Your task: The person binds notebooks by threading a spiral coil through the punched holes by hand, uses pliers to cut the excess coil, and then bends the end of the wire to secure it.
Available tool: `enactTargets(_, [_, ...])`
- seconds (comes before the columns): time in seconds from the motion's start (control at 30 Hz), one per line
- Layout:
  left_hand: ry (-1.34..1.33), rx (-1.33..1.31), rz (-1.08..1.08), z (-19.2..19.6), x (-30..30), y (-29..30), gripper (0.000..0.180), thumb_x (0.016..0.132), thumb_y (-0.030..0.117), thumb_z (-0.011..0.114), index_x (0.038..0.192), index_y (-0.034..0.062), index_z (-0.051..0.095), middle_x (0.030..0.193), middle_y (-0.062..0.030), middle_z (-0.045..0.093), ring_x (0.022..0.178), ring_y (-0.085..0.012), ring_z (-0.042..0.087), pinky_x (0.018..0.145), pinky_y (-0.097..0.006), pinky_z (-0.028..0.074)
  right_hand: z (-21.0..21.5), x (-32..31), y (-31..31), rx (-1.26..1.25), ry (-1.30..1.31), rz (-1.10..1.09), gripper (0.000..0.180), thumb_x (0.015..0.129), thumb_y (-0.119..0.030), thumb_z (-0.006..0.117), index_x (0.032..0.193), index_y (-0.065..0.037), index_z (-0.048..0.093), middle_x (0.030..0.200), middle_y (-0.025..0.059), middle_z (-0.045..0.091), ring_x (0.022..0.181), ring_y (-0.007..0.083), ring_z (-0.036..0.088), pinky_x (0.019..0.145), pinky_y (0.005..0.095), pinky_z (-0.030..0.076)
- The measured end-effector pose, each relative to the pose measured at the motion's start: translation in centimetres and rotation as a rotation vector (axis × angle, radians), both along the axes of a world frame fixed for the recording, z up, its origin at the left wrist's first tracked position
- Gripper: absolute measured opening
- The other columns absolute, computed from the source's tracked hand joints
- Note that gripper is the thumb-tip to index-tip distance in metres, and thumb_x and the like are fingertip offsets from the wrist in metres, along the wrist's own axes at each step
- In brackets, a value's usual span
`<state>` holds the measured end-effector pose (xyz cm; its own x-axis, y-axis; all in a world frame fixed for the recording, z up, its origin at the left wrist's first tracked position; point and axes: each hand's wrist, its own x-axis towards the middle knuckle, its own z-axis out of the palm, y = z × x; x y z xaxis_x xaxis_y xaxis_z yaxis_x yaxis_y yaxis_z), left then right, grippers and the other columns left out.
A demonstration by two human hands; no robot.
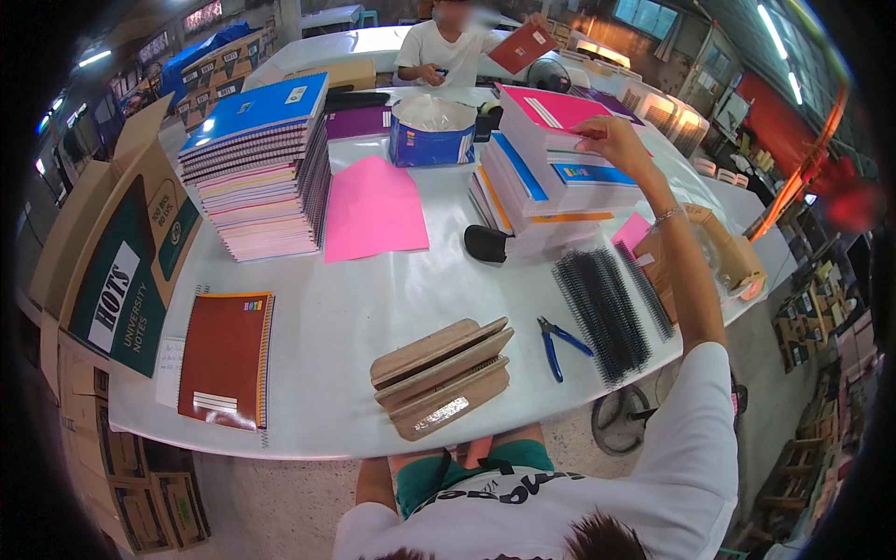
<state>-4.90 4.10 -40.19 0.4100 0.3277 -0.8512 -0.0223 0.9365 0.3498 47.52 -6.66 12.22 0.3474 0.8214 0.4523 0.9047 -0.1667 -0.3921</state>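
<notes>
Fingers curled, a worker's right hand point(611, 140) meets the near right edge of a pink-covered stack point(564, 106), upper right of center; whether they pinch a sheet cannot be told. Blue covers point(593, 175) show just below, black coils point(602, 315) lower right.

Free tbl point(322, 350) btwn brn notebook point(227, 355) & wooden rack point(441, 373), pink-topped stack point(551, 177) blocking R

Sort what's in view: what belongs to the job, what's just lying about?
Likely job things: pink-topped stack at the right hand; black coils; blue-handled pliers; slotted wooden block; brown spiral notebook.

Probably lying about: floor cartons; blue sheeting; stool.
</notes>
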Motion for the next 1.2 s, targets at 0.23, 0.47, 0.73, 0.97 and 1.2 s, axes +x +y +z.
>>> enactTargets(0.23, [-0.166, -0.240, -0.201, 2.2, -2.6, -6.3, 0.062, 0.097, 0.046, 0.042, 0.142, 0.0060, 0.031, 0.142, -0.0143, 0.040, 0.132, -0.0281, 0.035, 0.110, -0.038, 0.027, 1.7, 0.3, -0.3, -0.106, -0.029, -0.070, 0.029, 0.067, -0.009, 0.079, 0.093, 0.002, 0.070, 0.079, 0.0142, 0.069, 0.070, 0.0178, 0.062, 0.070, 0.0286, 0.048])
enactTargets(0.47, [0.010, 0.588, -1.272, 9.6, -9.3, -6.3, 0.067, 0.095, 0.054, 0.042, 0.144, 0.0082, 0.035, 0.146, -0.0145, 0.038, 0.134, -0.0260, 0.035, 0.112, -0.038, 0.025, 1.9, 1.3, -0.1, -0.113, -0.013, -0.017, 0.025, 0.070, -0.014, 0.078, 0.084, 0.003, 0.069, 0.068, 0.0088, 0.062, 0.063, 0.0124, 0.052, 0.062, 0.0288, 0.043])
enactTargets(0.73, [-0.371, 0.797, -1.035, 30.8, -4.4, -5.0, 0.053, 0.086, 0.036, 0.066, 0.128, 0.0056, 0.055, 0.118, -0.0180, 0.058, 0.115, -0.0247, 0.053, 0.095, -0.037, 0.043, 1.6, 2.7, -0.3, -0.077, 0.084, 0.058, 0.022, 0.073, -0.016, 0.077, 0.076, 0.003, 0.066, 0.062, -0.0017, 0.052, 0.060, 0.0075, 0.043, 0.056, 0.0268, 0.036])
enactTargets(0.97, [0.240, 1.740, -0.266, 35.5, 2.7, -6.2, 0.063, 0.081, 0.008, 0.068, 0.139, 0.0091, 0.042, 0.111, -0.0121, 0.054, 0.090, -0.0203, 0.054, 0.079, -0.031, 0.046, 0.9, 4.5, -0.6, -0.095, 0.147, 0.074, 0.021, 0.077, -0.017, 0.077, 0.072, 0.000, 0.066, 0.062, -0.0044, 0.047, 0.059, 0.0059, 0.039, 0.054, 0.0255, 0.030])
enactTargets(1.2, [0.039, 1.444, -0.350, 33.4, 4.4, -1.8, 0.070, 0.081, 0.006, 0.065, 0.144, 0.0115, 0.035, 0.144, -0.0105, 0.038, 0.115, -0.0230, 0.048, 0.087, -0.034, 0.046, 0.6, 4.0, -0.1, -0.015, 0.271, 0.147, 0.023, 0.072, -0.019, 0.078, 0.084, 0.000, 0.073, 0.068, -0.0009, 0.061, 0.063, 0.0081, 0.049, 0.061, 0.0250, 0.039])
